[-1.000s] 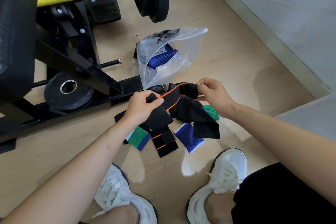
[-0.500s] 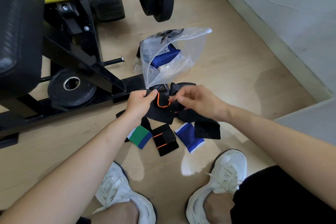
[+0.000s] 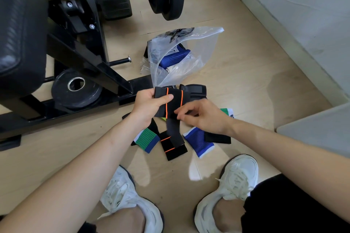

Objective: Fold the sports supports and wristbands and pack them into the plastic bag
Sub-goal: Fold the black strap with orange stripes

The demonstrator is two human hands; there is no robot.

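My left hand (image 3: 149, 105) grips a black support with orange trim (image 3: 173, 102), folded over, thumb on top. Its loose strap hangs down from the fold. My right hand (image 3: 202, 116) pinches the support's lower right edge with curled fingers. On the floor under my hands lie a green and blue wristband (image 3: 146, 139), a second black orange-trimmed support (image 3: 174, 148), a blue wristband (image 3: 198, 141) and a black band (image 3: 217, 137). Another green wristband (image 3: 227, 111) peeks out behind my right wrist. The clear plastic bag (image 3: 197, 56) stands open just beyond, with blue supports inside.
A black and yellow weight machine (image 3: 72, 30) with plates fills the left and top. A loose weight plate (image 3: 75, 89) lies by its base. A grey wall (image 3: 303, 15) runs along the right. My white shoes (image 3: 234, 181) are close below the pile.
The black support has been doubled over into a compact fold in my left hand. My right hand slid from its far end down to the lower edge near the hanging strap.
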